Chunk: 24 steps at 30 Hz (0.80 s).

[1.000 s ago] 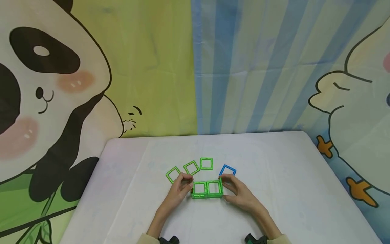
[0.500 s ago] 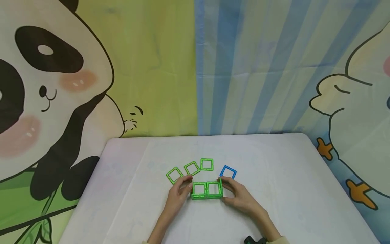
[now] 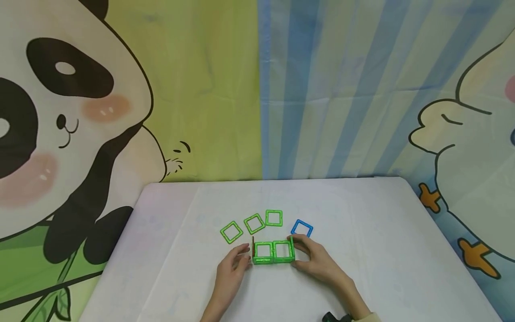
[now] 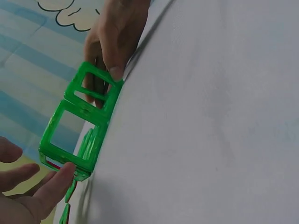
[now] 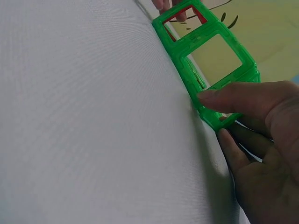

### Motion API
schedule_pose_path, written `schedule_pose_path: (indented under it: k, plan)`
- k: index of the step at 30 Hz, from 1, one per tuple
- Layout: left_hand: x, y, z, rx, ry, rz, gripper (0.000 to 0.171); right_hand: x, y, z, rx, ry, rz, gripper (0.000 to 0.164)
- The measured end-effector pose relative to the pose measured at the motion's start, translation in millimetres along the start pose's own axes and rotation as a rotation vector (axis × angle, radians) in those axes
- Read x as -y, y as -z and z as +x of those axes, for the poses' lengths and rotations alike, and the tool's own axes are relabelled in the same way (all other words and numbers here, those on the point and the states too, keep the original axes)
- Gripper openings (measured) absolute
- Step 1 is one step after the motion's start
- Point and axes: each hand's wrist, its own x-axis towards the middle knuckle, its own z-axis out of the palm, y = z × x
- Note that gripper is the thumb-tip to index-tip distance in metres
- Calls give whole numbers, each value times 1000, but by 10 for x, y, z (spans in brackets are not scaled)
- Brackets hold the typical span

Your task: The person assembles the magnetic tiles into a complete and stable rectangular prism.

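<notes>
A row of green magnetic tiles [image 3: 273, 252] stands upright on the table as a low frame with open square windows. At its left end a red-edged tile [image 3: 253, 247] rises on edge. My right hand [image 3: 319, 259] holds the right end, thumb at the front and fingers behind; in the right wrist view the thumb [image 5: 233, 99] lies across the front green face. My left hand [image 3: 230, 273] is beside the left end, fingers loosely bent and holding nothing. The left wrist view shows one fingertip [image 4: 67, 171] close to the lower corner; whether it touches, I cannot tell.
Behind the frame lie three loose green square tiles: one at left [image 3: 231, 232], one in the middle [image 3: 254, 223], another at right [image 3: 274, 218]. A blue square tile [image 3: 302, 227] lies just beyond my right fingers. A white cloth covers the table [image 3: 386, 250]; printed curtains [image 3: 217, 112] hang behind.
My left hand has let go of the frame's left end and drawn back toward the lower left, baring the red-edged tile. My right hand keeps its hold, and the frame stays in place.
</notes>
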Motion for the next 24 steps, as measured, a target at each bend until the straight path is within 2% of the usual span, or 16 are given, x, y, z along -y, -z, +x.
schedule_pose_path:
  k: [2, 5, 11, 18, 24]
  plan:
    - [-25, -1, -20, 6, 15, -52, 39, 4, 4, -1, -8, -5, -12, 72]
    - [-43, -5, -29, 4, 19, -76, 38, 0, 5, 1, -8, 4, -23, 70]
    - [-52, 1, -32, -21, 6, -30, 40, 48, 3, -18, 14, 19, -21, 68]
    - [-37, 33, 29, -84, -11, 6, 37, 92, -19, -102, 36, 85, -21, 62]
    - [-50, 42, 87, -123, -28, 41, 34, 114, -45, -147, 52, 93, -34, 57]
